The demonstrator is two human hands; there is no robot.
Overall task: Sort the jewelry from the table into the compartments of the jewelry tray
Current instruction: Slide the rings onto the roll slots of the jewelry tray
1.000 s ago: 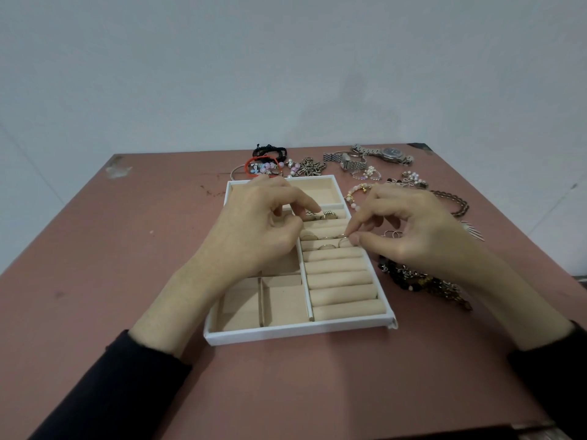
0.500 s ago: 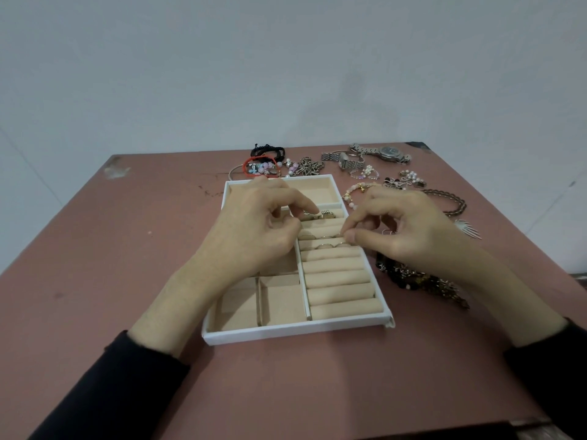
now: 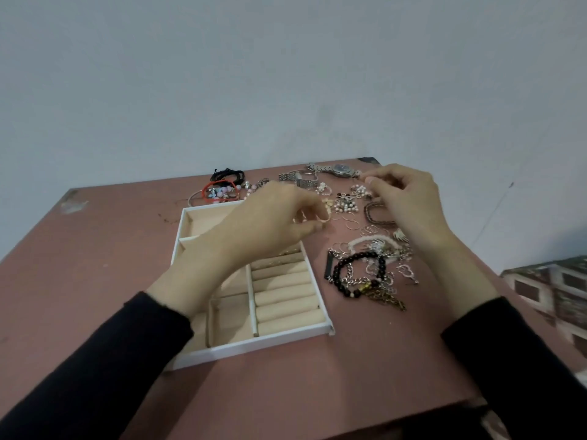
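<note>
1. Beige-lined jewelry tray (image 3: 251, 344) is sitting centrally on the table (image 3: 95, 249), left of the loose jewelry (image 3: 362, 271).
2. Left grip (image 3: 279, 217) is pinching a small ring (image 3: 324, 219) just beyond the tray's far right corner.
3. Right grip (image 3: 409, 201) is pinching near the table's far edge; contents unclear.

1. From my end the light reads flat and rather dim. It seems to fall softly from above. The wall (image 3: 286, 74) is a muted grey-blue, darker toward the corners.
2. Shadows are weak: a soft-edged smudge under the left hand (image 3: 270, 223) across the tray (image 3: 254, 344).
3. The left fingertips (image 3: 320, 214) are smeared by motion blur, so I can't tell what they pinch. The right hand (image 3: 409, 201) is slightly crisper.
4. The jewelry pile (image 3: 368, 268) gives small dull glints, and its fine links mush together.
5. Wide-angle bend: the table (image 3: 95, 249) edges splay outward and the sleeves (image 3: 95, 376) balloon. The patterned floor (image 3: 546, 287) at the right edge is out of focus.
</note>
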